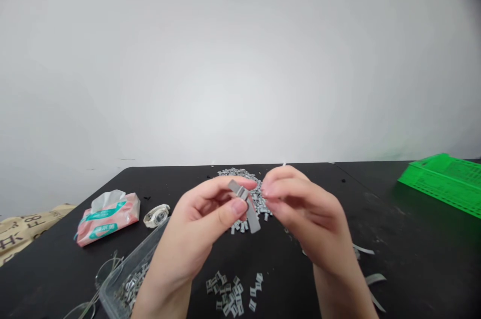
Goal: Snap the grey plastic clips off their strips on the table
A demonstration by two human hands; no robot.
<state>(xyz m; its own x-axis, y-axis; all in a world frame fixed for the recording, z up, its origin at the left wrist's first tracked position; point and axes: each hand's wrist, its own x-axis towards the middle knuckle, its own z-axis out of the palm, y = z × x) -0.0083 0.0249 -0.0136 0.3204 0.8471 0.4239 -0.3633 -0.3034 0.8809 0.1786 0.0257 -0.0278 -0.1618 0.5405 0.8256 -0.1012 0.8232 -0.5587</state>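
Between the thumb and forefinger of my left hand [206,221] is a flat grey strip with a small clip-like part [252,219] across its upper end. The strip slants down to the right. Beside it, my right hand [304,209] is closed in a pinch, fingertips close to the strip but apart from it. Whatever those fingers may hold is hidden or too small to make out. Behind both hands lies a pile of small grey clips [259,201], partly covered by them. Several small grey metal-looking pieces [233,295] are scattered on the table below.
On the black table [285,289], a clear plastic box [112,289] of small parts stands left, beside eyeglasses [92,304]. Further back are a tissue pack [108,219] and a white wristwatch [157,216]. Right are a green basket [447,184] and loose pale strips [376,278].
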